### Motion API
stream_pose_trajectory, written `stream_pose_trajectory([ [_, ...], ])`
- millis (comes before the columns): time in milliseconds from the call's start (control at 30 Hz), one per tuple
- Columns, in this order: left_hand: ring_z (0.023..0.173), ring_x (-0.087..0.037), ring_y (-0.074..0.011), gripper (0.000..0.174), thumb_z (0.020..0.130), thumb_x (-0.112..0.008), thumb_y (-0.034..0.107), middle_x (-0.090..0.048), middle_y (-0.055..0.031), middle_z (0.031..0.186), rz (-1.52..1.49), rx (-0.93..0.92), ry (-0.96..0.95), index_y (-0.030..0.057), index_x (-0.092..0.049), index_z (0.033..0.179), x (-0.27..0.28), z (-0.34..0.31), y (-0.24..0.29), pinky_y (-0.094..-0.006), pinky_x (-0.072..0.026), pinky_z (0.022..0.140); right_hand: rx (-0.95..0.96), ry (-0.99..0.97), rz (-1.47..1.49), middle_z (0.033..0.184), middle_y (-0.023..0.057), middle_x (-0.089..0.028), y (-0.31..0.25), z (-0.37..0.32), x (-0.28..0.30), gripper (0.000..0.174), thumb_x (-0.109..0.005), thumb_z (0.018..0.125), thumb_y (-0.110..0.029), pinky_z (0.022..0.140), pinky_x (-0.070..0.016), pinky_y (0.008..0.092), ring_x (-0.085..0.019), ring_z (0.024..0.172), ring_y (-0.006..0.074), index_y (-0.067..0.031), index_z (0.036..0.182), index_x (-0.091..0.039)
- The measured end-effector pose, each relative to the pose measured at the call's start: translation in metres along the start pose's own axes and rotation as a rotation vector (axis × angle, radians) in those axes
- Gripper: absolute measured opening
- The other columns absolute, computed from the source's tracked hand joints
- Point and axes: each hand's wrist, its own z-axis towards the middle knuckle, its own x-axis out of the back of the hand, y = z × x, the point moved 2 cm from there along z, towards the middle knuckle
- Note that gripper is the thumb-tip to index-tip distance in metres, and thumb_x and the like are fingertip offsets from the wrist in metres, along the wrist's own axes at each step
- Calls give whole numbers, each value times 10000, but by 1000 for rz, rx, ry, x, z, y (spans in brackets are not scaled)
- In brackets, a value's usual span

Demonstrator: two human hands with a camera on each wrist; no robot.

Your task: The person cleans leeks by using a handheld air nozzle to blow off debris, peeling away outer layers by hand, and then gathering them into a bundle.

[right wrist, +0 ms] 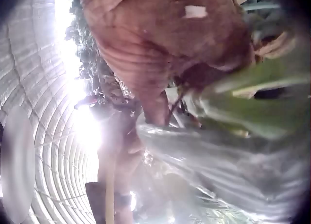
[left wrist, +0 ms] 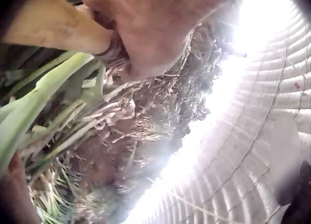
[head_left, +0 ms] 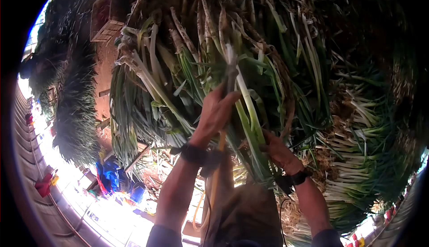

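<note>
In the head view, my left hand (head_left: 216, 108) grips a blurred, dark nozzle-like tool (head_left: 230, 75) that points away from me. A yellow hose (head_left: 220, 151) runs from under that hand down past my legs; in the left wrist view a tan tube (left wrist: 58, 27) lies against the fingers. My right hand (head_left: 281, 153) holds a leek (head_left: 251, 113) by its green leaves. The leek's pale shank slants up and away, beside the tool's end. Long, blurred leaves (right wrist: 243, 165) hang by the right hand in the right wrist view.
A heap of untrimmed leeks (head_left: 192, 70) spreads just beyond both hands. Stacked leeks with white shanks (head_left: 353, 157) lie at right, and a leafy row (head_left: 76, 113) at left. A wooden crate (head_left: 107, 17) stands far left, blue plastic (head_left: 108, 175) nearer.
</note>
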Motion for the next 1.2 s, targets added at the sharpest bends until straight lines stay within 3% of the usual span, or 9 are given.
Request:
stream_pose_trajectory([
  [133,866,-597,-171,676,913,-619,312,-642,-71,973,-70,14,59,-41,-487,1473,16,-76,-10,-321,-510,801,-56,-68,-56,1233,83,-639,-34,-10,-19,663,-717,925,-103,920,-566,318,-668,1052,170,-30,1498,-390],
  [200,1100,-644,-254,749,884,-732,203,-645,-169,1278,115,140,14,-20,-413,1525,24,-130,-22,-367,-516,962,-46,-67,16,1197,86,-643,-60,-27,-41,623,-711,932,-104,917,-571,323,-672,1040,172,-24,1467,-402],
  [233,1114,-648,-268,821,840,-797,164,-605,-201,1352,415,-226,-23,-17,-395,1532,28,-167,-53,-378,-527,948,42,38,-18,1173,82,-644,-70,-37,-53,589,-710,938,-109,904,-577,328,-677,1019,172,-30,1442,-415],
  [333,876,-673,-390,805,814,-783,115,-637,-234,1147,394,-188,-231,-26,-394,1504,47,-235,-10,-414,-567,747,231,105,-134,1135,91,-665,-97,-62,-102,553,-696,945,-135,906,-561,350,-672,1016,200,-11,1422,-444],
  [600,709,-614,-230,819,756,-783,52,-629,-160,1023,380,-125,391,-101,-412,1470,132,-312,-72,-327,-496,580,743,126,-654,887,155,-665,-70,14,-247,614,-675,939,-73,673,-585,397,-705,772,282,-30,1474,-377],
  [733,810,-643,-304,821,760,-798,92,-637,-196,1043,394,-168,457,-102,-415,1460,127,-318,-97,-388,-535,656,463,146,-862,782,182,-652,-24,92,-285,652,-680,935,-96,599,-563,429,-686,662,325,-16,1492,-351],
  [933,886,-649,-382,821,773,-795,127,-623,-248,1114,256,-38,299,-95,-411,1463,110,-297,-108,-435,-556,708,240,-99,-1029,1013,240,-690,59,122,-258,827,-645,963,-293,648,-534,519,-660,713,412,-12,1593,-190],
  [1033,886,-651,-363,793,805,-756,110,-603,-248,1147,136,-57,316,-99,-392,1478,108,-269,-96,-413,-562,686,506,-227,-1172,1008,172,-681,79,70,-207,331,-624,967,-226,756,-524,467,-677,909,367,-34,1238,-622],
  [1200,970,-645,-222,824,783,-728,56,-604,-179,1193,162,-111,243,-64,-380,1520,91,-251,-111,-282,-554,701,473,485,-1156,930,181,-668,-41,83,-119,266,-674,933,-144,733,-535,485,-661,846,404,-19,1163,-626],
])
